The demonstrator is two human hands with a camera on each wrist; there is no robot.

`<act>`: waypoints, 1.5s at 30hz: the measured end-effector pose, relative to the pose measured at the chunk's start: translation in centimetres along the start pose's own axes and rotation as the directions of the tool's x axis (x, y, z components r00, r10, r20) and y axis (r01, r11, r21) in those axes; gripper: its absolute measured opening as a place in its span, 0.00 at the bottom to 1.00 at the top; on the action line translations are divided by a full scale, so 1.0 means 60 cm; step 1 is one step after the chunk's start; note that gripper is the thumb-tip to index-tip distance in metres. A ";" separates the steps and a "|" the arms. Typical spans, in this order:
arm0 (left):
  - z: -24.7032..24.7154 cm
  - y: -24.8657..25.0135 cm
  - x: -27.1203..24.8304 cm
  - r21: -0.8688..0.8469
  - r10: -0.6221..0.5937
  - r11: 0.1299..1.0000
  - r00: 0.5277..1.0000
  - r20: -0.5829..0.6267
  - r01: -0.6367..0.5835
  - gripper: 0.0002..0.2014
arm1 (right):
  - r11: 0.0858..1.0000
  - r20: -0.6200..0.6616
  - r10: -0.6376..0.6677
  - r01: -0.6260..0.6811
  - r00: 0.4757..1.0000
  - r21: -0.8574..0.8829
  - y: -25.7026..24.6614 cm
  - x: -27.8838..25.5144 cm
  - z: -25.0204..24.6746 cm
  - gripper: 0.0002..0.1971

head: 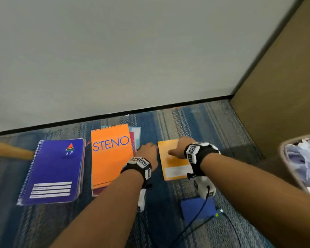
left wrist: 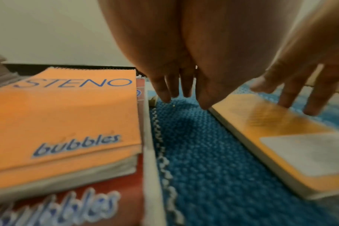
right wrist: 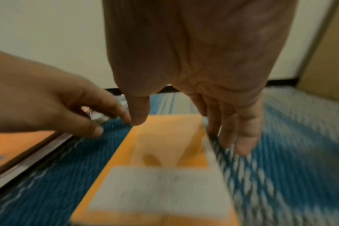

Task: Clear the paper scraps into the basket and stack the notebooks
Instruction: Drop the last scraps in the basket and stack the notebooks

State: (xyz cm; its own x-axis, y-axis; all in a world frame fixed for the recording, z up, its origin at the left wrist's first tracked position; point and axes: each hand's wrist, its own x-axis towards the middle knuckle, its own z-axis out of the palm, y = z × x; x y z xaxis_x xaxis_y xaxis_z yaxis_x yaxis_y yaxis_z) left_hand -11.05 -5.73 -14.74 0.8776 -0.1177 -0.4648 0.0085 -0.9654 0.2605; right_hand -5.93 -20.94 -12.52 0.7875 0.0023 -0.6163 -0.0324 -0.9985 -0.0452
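A small orange notebook [head: 174,163] with a white label lies flat on the blue carpet. My left hand [head: 150,147] hangs at its left edge, fingers [left wrist: 164,91] straight and pointing down at the carpet. My right hand [head: 179,147] spans the notebook's far end, thumb [right wrist: 137,116] over the cover and fingers [right wrist: 242,137] down along the right edge. Neither hand visibly grips it. Left of it an orange STENO pad [head: 111,154] tops a stack with a red notebook [left wrist: 106,198] beneath. A purple JF notebook [head: 55,169] lies further left. The basket [head: 283,151] at far right holds paper scraps [head: 301,158].
A white wall with a black skirting runs behind the notebooks. A brown panel [head: 276,86] stands at the right, beside the basket. A wooden piece [head: 9,151] lies at far left. A blue flat object [head: 197,208] and black cables lie near me on the carpet.
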 end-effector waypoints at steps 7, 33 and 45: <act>0.015 -0.053 0.024 0.238 -0.186 0.954 0.982 -0.018 0.185 0.46 | 0.967 -0.004 0.240 -0.239 0.971 0.084 -0.003 0.005 0.066 0.68; -0.130 0.034 -0.008 -0.164 -0.202 0.977 0.846 -0.493 0.138 0.13 | 0.873 -0.406 0.227 -0.001 0.885 0.487 0.097 -0.035 -0.090 0.24; 0.018 -0.005 -0.084 -0.480 -0.367 0.770 0.907 0.206 0.421 0.13 | 0.973 -0.338 -0.021 0.096 0.941 0.208 0.050 -0.046 -0.074 0.14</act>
State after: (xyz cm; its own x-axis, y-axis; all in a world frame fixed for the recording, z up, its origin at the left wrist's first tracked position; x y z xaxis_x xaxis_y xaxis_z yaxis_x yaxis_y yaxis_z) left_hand -15.97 -5.13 -13.38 0.6943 0.1999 -0.6913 0.6056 -0.6814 0.4111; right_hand -5.47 -24.20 -7.45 0.9496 0.0043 -0.3135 -0.0838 -0.9601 -0.2669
